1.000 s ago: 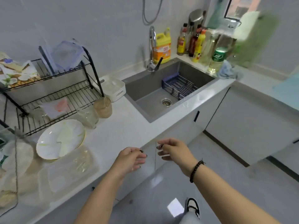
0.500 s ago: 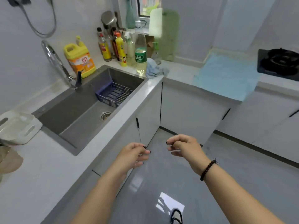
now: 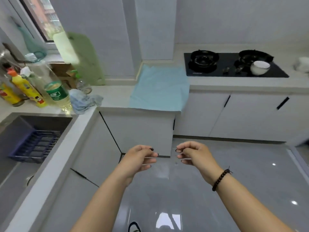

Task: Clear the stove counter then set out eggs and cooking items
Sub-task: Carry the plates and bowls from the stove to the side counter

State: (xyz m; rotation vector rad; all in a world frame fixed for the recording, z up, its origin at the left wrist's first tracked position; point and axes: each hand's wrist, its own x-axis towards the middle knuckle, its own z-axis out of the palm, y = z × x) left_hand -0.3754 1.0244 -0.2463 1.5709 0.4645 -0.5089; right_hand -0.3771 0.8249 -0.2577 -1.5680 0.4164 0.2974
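Observation:
The black two-burner gas stove [image 3: 209,71] is set into the white counter at the far right. A white bowl [image 3: 260,67] stands on the stove in front of its right burner, and another white dish [image 3: 303,64] sits on the counter at the right edge. My left hand [image 3: 138,159] and my right hand [image 3: 194,154] hang side by side over the grey floor, well short of the stove. The fingers of both are loosely curled, and I see nothing held in either.
A light blue cloth [image 3: 160,87] covers the corner counter left of the stove. Bottles [image 3: 56,94], a blue rag [image 3: 83,101] and a green cutting board [image 3: 82,59] crowd the left corner. The grey sink [image 3: 15,164] with a blue rack [image 3: 35,144] lies at lower left.
The view has swung right, from the dish rack and sink round to the stove counter. Both hands have kept the same pose in front of me.

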